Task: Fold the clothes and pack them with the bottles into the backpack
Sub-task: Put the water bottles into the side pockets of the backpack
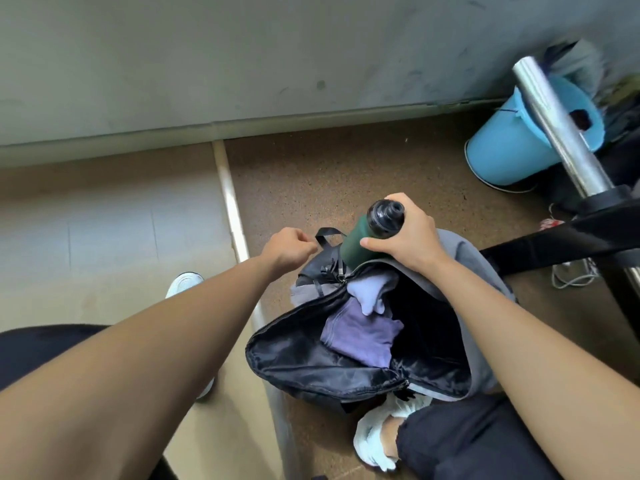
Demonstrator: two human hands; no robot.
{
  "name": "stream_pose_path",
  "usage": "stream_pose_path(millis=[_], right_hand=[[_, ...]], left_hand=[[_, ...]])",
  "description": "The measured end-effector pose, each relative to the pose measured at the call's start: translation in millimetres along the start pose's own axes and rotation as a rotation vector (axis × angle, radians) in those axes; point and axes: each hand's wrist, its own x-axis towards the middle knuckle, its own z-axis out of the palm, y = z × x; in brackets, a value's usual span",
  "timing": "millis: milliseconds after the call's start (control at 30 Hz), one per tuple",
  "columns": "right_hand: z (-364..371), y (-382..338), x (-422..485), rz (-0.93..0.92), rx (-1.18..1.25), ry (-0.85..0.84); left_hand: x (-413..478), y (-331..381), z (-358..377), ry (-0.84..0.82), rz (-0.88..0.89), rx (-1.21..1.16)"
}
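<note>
A grey backpack [481,271] with black lining lies unzipped on the brown floor, its mouth wide. Inside it sit a folded purple garment [360,336] and a pale lilac one [372,289]. My right hand [408,233] grips a dark green bottle [356,240] with a black cap near its top. The bottle is tilted, its base at the far rim of the bag's opening. My left hand [289,249] holds the black strap loop [327,235] at the top of the backpack.
A light blue bucket [512,147] lies tipped at the far right by the grey wall. A chrome pole [557,126] on black legs stands to the right of the bag. My white shoes [377,434] flank the backpack. A raised floor strip [230,202] runs along the left.
</note>
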Motion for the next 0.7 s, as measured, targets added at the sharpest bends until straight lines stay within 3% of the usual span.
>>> stream_pose_path(millis=[233, 367, 533, 700], right_hand=[[-8, 1, -21, 0.089, 0.025, 0.036], [-11, 4, -31, 0.103, 0.054, 0.142], [-15, 12, -31, 0.092, 0.119, 0.31], [-19, 8, -25, 0.069, 0.093, 0.279]], left_hand=[[38, -14, 67, -0.028, -0.029, 0.011], [57, -19, 97, -0.048, -0.001, 0.07], [62, -20, 104, -0.025, -0.041, 0.218], [54, -28, 100, 0.03, -0.036, 0.193]])
